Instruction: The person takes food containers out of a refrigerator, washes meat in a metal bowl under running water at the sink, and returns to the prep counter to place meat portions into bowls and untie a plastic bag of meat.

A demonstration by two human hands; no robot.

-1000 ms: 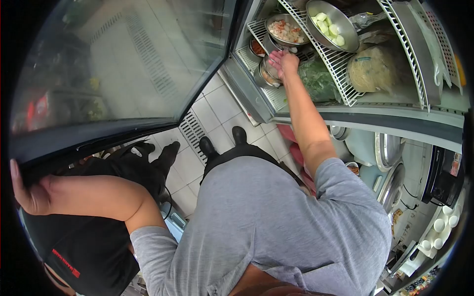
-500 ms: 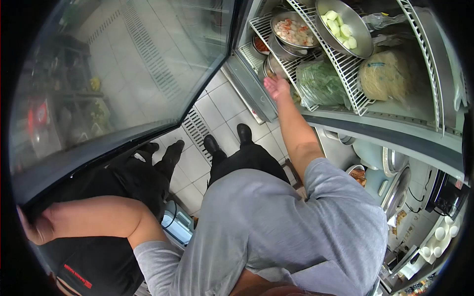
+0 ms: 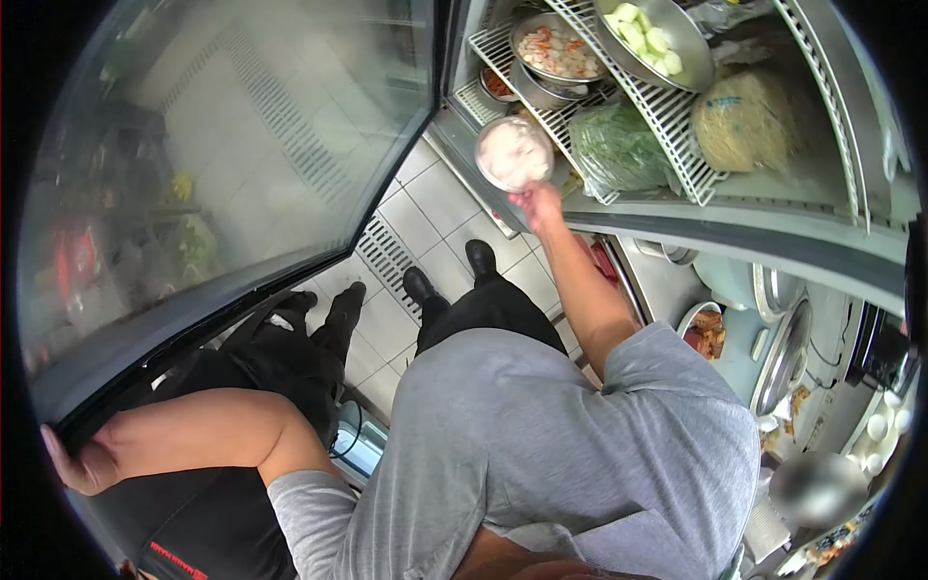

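My right hand (image 3: 537, 205) grips the near rim of a round bowl (image 3: 516, 155) filled with something pale pink and white, whose kind I cannot make out. The bowl is at the front of the fridge's lower shelf, tilted so its contents face up at me. At the far left, my left hand (image 3: 85, 466) is curled around the outer edge of the open glass fridge door (image 3: 242, 184); part of its grip is hidden.
Wire shelves (image 3: 667, 121) hold a bowl of chopped pink-and-white pieces (image 3: 559, 50), a bowl of cut green vegetable (image 3: 646, 43), bagged greens (image 3: 619, 147) and bagged noodles (image 3: 739, 121). A person in black (image 3: 203, 503) stands behind the door. A blurred round metal object (image 3: 819, 489) is at right.
My right hand, which was reaching in at the lower shelf, now has the bowl and has drawn it outward. My left hand stays on the door. A blurred metal object has appeared at lower right.
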